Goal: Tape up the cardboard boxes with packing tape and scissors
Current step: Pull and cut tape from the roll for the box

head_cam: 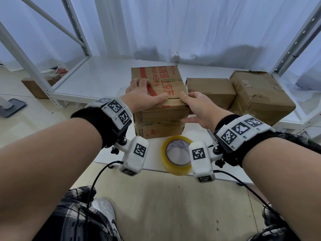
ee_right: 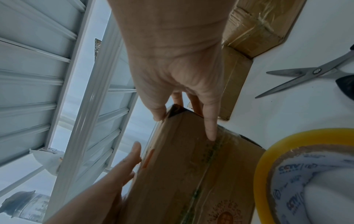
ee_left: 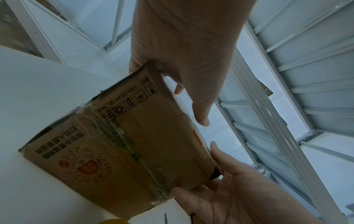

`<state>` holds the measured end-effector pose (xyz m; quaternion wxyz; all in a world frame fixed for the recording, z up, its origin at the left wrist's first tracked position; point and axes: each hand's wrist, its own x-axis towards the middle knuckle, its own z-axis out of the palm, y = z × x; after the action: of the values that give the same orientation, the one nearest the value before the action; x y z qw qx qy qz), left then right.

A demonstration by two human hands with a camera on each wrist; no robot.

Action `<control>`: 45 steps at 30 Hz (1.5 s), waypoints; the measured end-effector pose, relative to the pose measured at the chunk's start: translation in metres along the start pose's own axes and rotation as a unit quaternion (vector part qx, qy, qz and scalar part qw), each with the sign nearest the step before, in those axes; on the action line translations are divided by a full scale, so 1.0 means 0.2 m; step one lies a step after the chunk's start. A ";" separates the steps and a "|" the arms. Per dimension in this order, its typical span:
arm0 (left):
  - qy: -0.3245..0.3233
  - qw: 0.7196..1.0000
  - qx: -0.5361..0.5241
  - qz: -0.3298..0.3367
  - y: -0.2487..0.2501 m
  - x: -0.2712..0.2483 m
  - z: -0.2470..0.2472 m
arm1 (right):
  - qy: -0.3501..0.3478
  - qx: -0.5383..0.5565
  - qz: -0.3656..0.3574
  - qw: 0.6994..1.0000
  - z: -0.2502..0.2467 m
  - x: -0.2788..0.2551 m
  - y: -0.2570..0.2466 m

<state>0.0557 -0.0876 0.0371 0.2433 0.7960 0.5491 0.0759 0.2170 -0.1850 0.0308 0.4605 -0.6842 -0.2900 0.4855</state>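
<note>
Lying nearest the person, just in front of the printed box (head_cam: 157, 87), the roll of yellow packing tape (head_cam: 177, 155) rests flat on the white surface (head_cam: 104, 79) close to its near edge. The printed box, a cardboard carton with red lettering across its top and a band of old clear tape round its front face, stands on the surface right behind the roll.

The left hand (head_cam: 145, 98) lies palm down on the near left part of the box's top, its grip loose: fingers straight and spread, pressing the flap, thumb stretched along the near top edge. The right hand (head_cam: 198, 108) is at the box's near right corner; its grip is also slack, with the thumb on the top edge, the index finger laid straight along the front face by the old tape seam, and the other fingers reaching round the right side, as the right wrist view shows. Neither hand closes round anything.

To the right of the printed box, the scissors (ee_right: 308, 74) lie on the surface with blades parted, apart from the box; they show only in the right wrist view. Just beside the printed box's right side sits a plain cardboard box (head_cam: 211, 92), and beyond that, touching it, a larger taped box (head_cam: 260, 93) with torn, crumpled corners.

Behind the printed box hangs a white curtain (head_cam: 173, 28), flanked by white metal shelf posts (head_cam: 81, 26).
</note>
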 end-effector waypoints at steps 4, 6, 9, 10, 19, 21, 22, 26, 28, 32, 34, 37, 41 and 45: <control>-0.015 1.000 0.004 0.003 0.00 -0.01 -0.01 | 0.006 0.010 -0.018 1.000 0.01 0.01 0.00; -0.026 1.000 0.011 0.005 -0.02 -0.01 -0.02 | 0.005 0.023 -0.014 1.000 0.01 0.02 -0.01; -0.019 0.999 0.031 0.015 -0.03 -0.01 -0.01 | -0.005 0.022 -0.021 1.000 -0.01 0.02 -0.01; -0.010 0.999 0.036 0.018 -0.02 -0.02 0.00 | -0.006 0.017 -0.028 0.999 -0.02 0.01 -0.01; 0.099 0.988 0.054 0.100 0.10 -0.11 -0.07 | 0.061 -0.125 -0.072 0.988 -0.14 -0.08 0.00; 0.123 0.970 0.079 0.197 0.19 -0.18 -0.07 | 0.066 -0.166 -0.081 0.981 -0.17 -0.11 0.04; 0.106 0.962 0.088 0.237 0.24 -0.22 -0.06 | 0.061 -0.181 -0.080 0.978 -0.18 -0.12 0.08; -0.084 0.936 0.157 0.304 0.31 -0.35 0.13 | 0.033 -0.222 -0.041 0.974 -0.19 -0.19 0.26; -0.175 0.921 0.208 0.277 0.28 -0.39 0.25 | 0.025 -0.243 -0.028 0.969 -0.19 -0.24 0.36; -0.281 0.882 0.292 0.242 0.21 -0.46 0.42 | 0.014 -0.249 0.001 0.968 -0.21 -0.31 0.51; -0.279 0.865 0.332 0.252 0.19 -0.50 0.47 | 0.001 -0.244 0.004 0.970 -0.22 -0.33 0.56; -0.246 0.871 0.332 0.266 0.18 -0.52 0.51 | -0.022 -0.223 0.005 0.975 -0.24 -0.35 0.60; -0.235 0.912 0.179 0.285 0.20 -0.51 0.39 | -0.067 -0.202 0.001 0.977 -0.30 -0.39 0.54; -0.248 0.925 0.048 0.285 0.26 -0.51 0.22 | -0.111 -0.162 -0.024 0.980 -0.38 -0.44 0.38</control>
<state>0.0761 -0.2086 0.0376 0.3011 0.9231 0.2240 -0.0842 0.2520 -0.3168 0.0052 0.3202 -0.6844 -0.4301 0.4940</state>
